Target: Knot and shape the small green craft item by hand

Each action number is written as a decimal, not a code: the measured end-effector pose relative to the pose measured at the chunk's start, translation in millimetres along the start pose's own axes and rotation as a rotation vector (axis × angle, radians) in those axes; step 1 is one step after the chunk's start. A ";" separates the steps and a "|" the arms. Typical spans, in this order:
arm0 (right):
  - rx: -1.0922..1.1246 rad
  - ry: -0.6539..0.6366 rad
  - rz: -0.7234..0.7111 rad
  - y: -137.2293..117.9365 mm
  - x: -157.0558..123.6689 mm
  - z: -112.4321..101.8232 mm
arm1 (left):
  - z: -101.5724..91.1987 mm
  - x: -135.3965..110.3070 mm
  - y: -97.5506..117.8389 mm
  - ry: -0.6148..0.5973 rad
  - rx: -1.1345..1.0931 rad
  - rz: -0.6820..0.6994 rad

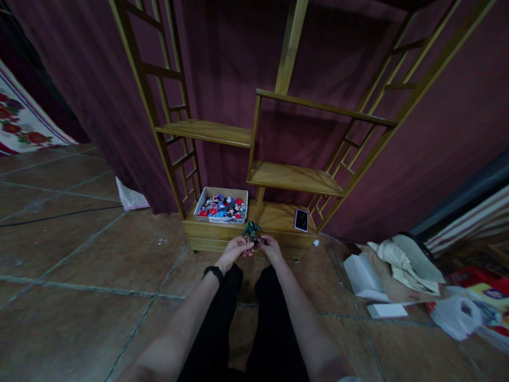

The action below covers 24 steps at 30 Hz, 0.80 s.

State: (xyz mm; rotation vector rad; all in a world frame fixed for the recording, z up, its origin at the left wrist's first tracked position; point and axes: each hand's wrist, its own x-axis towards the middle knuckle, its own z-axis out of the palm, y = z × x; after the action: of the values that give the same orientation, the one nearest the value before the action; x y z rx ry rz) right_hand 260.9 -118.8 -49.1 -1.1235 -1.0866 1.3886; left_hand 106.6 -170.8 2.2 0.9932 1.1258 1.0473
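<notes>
— Box of toys (221, 206) at eleven o'clock. And the hands?
— Left hand (237, 248) pinches a small green figure (251, 230) that sticks up toward twelve. Right hand (271, 245) grips it too, fingertips together. Phone (301, 219) at one o'clock.

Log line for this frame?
left hand, right hand: holding green figure | toy box: on shelf base | phone: same base
</notes>
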 end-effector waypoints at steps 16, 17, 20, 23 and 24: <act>0.287 0.018 0.058 -22.0 -12.7 -5.5 | 4.0 3.8 -4.7 0.065 0.001 0.103; 0.293 0.024 0.052 -22.4 -13.2 -6.1 | 4.5 3.7 -4.4 0.069 0.000 0.103; 0.291 0.022 0.049 -22.9 -14.0 -7.3 | 6.0 3.0 -3.0 0.077 0.004 0.098; 0.293 0.009 0.053 -22.2 -14.0 -8.2 | 6.6 2.2 -1.7 0.084 0.021 0.081; 0.293 0.011 0.055 -21.6 -13.7 -8.5 | 6.6 2.0 -1.4 0.087 0.028 0.080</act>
State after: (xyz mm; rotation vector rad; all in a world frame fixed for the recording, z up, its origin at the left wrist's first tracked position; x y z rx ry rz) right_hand 273.6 -130.0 -28.1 -0.9515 -0.8172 1.5259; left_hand 113.5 -169.7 1.4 1.0301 1.1821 1.1503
